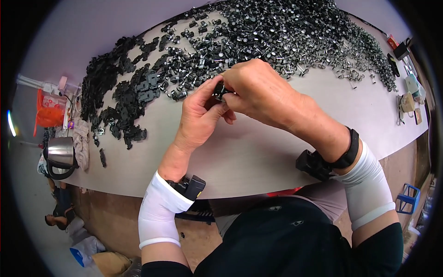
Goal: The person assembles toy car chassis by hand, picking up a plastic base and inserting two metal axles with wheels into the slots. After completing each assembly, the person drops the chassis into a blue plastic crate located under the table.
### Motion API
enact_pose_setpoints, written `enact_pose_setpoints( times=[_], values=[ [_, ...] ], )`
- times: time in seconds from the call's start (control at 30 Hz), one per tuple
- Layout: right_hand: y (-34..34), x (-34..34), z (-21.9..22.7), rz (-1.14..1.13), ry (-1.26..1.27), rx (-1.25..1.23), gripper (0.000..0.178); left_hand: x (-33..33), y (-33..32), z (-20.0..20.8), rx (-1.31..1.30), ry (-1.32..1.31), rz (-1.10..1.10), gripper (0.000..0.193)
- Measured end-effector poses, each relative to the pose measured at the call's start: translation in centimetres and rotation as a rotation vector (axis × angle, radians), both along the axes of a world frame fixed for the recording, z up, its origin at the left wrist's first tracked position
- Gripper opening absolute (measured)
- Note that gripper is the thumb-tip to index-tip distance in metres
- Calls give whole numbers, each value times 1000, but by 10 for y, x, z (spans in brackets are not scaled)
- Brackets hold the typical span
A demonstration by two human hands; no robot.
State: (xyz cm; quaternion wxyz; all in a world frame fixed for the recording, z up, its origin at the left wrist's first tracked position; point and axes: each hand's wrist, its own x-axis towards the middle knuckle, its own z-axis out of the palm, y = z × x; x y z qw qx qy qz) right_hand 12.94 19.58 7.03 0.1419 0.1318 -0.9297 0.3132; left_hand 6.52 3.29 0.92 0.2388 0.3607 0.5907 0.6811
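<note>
Black part (219, 91): sat in the frame's upper middle, between both hands' fingers.
Left hand (198, 112): fingers grasped it from the left.
Right hand (251, 87): fingers pinched it from the right.

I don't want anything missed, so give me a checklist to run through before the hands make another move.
1. Both hands on the part: ok; the left hand and right hand meet at a small black part.
2. Part correctly aligned: cannot tell; fingers cover much of it.
3. Wheeled pieces nearby: ok; a large pile lies just beyond the hands.
4. Flat black pieces all gathered: not ok; a single dark piece lies apart, nearer the kettle.
5. Kettle away from the hands: ok; it is at the table's left end.
</note>
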Motion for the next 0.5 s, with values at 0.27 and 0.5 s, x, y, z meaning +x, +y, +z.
enact_pose_setpoints(
  times=[0.27, 0.5],
  values=[
    [8, -7, -22, 66, 292, -143, 13, -2, -1, 9, 51, -132, -48, 31],
    [25, -16, -23, 252, 323, -45, 32, 3, -2, 11, 66, -476, -64, 23]
  ],
)
